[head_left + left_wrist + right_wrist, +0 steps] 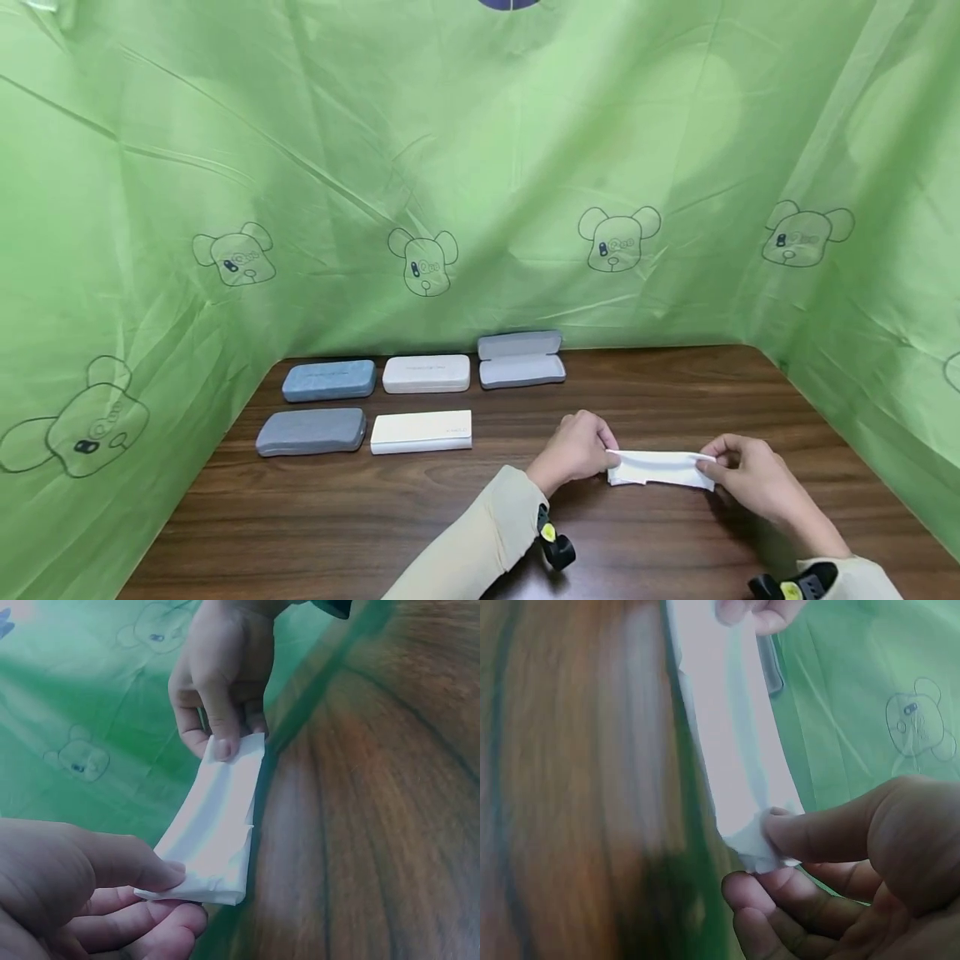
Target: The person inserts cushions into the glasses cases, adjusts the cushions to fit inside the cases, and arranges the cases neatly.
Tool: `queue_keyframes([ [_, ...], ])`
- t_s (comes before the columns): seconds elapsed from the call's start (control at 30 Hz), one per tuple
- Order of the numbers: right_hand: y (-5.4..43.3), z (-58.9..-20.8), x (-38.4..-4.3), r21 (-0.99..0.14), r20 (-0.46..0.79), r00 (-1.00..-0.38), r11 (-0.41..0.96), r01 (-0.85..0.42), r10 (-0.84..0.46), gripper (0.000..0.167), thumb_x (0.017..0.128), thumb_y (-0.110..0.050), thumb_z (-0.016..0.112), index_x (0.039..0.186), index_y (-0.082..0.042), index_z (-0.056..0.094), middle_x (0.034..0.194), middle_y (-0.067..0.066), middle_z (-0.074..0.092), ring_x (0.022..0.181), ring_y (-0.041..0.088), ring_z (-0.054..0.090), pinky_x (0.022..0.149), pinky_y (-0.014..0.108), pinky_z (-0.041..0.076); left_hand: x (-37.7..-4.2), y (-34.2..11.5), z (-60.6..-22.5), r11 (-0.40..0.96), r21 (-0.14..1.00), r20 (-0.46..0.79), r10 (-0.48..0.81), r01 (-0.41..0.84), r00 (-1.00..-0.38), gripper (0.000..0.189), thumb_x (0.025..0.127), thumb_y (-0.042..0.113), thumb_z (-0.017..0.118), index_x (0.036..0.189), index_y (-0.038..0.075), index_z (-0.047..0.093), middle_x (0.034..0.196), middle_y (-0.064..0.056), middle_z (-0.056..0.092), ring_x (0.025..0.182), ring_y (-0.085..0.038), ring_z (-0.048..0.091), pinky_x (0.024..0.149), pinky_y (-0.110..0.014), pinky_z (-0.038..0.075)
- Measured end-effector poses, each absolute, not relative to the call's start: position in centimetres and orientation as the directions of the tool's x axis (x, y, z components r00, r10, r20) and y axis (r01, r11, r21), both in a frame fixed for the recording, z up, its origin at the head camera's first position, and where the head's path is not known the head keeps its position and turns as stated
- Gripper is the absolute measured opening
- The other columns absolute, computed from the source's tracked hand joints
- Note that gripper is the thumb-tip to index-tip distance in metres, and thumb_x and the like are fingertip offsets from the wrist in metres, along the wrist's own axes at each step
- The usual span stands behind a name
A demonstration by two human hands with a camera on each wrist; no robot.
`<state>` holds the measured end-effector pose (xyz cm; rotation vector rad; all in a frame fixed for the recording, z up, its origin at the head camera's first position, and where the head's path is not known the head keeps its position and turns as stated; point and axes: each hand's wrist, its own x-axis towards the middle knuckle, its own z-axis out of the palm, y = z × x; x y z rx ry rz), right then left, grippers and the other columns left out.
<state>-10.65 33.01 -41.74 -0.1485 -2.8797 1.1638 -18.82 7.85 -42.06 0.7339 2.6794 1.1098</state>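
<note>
A folded white strip (660,468), looking like layered paper or tissue, is stretched between both hands over the right side of the brown table. My left hand (576,450) pinches its left end, thumb on top and fingers beneath. The right hand (750,475) pinches the other end in the same way. In the left wrist view the strip (214,814) shows a folded, layered end by the left thumb and a slight lengthwise crease. Seen from the right wrist, the strip (731,735) runs away from the right thumb, its lower layers uneven at the edge.
Glasses cases stand at the table's left and back: a blue one (328,381), a white one (426,374), an open grey one (521,371), a closed grey one (311,432) and a cream one (422,432). Green sheeting (525,167) surrounds the dark wooden table (300,525).
</note>
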Motion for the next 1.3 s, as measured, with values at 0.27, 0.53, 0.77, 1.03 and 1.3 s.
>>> queue_keyframes([
  [0.27, 31.3, -40.8, -12.2, -0.605, 0.127, -0.988, 0.796, -0.007, 0.088, 0.020, 0.096, -0.028, 0.071, 0.098, -0.008, 0.073, 0.081, 0.000, 0.064, 0.071, 0.013, 0.053, 0.061, 0.030, 0.041, -20.2, 6.0, -41.9, 0.590, 0.746, 0.038, 0.425, 0.309, -0.904, 0.008, 0.077, 0.010, 0.082, 0.073, 0.014, 0.076, 0.059, 0.012, 0.057, 0.057, -0.004, 0.050, 0.053, -0.020, 0.042],
  [0.53, 29.2, -40.2, -14.4, -0.636, 0.162, -0.982, 0.771, -0.030, 0.095, 0.026, 0.098, -0.032, 0.068, 0.094, -0.007, 0.071, 0.076, 0.002, 0.060, 0.068, 0.017, 0.050, 0.058, 0.031, 0.039, -22.0, 3.2, -41.2, 0.534, 0.795, 0.070, 0.390, 0.287, -0.918, 0.004, 0.078, 0.009, 0.080, 0.076, 0.010, 0.076, 0.059, 0.009, 0.059, 0.057, -0.005, 0.051, 0.053, -0.022, 0.044],
  [0.77, 26.7, -39.5, -16.9, -0.660, 0.189, -0.976, 0.750, -0.047, 0.105, 0.025, 0.096, -0.032, 0.070, 0.091, -0.008, 0.073, 0.077, 0.001, 0.065, 0.070, 0.017, 0.053, 0.061, 0.033, 0.042, -23.5, 0.4, -40.1, 0.516, 0.826, 0.041, 0.348, 0.228, -0.937, 0.005, 0.082, 0.006, 0.076, 0.078, 0.009, 0.075, 0.060, 0.006, 0.062, 0.054, -0.007, 0.057, 0.053, -0.022, 0.045],
  [1.03, 24.0, -39.1, -20.2, -0.696, 0.208, -0.970, 0.715, -0.058, 0.124, 0.024, 0.092, -0.029, 0.075, 0.089, -0.005, 0.075, 0.071, 0.003, 0.070, 0.063, 0.014, 0.057, 0.060, 0.032, 0.042, -25.6, -2.2, -39.2, 0.556, 0.807, 0.058, 0.258, 0.197, -0.964, 0.006, 0.081, 0.008, 0.078, 0.076, 0.010, 0.075, 0.058, 0.005, 0.063, 0.057, -0.009, 0.058, 0.060, -0.026, 0.047],
  [1.3, 22.0, -39.5, -22.9, -0.731, 0.186, -0.974, 0.681, -0.052, 0.126, 0.025, 0.093, -0.030, 0.075, 0.089, -0.005, 0.075, 0.072, 0.004, 0.069, 0.064, 0.016, 0.058, 0.061, 0.033, 0.044, -27.4, -4.2, -38.6, 0.599, 0.772, 0.105, 0.209, 0.212, -0.972, 0.005, 0.080, 0.008, 0.077, 0.076, 0.008, 0.075, 0.070, 0.002, 0.067, 0.063, -0.013, 0.059, 0.063, -0.029, 0.050],
])
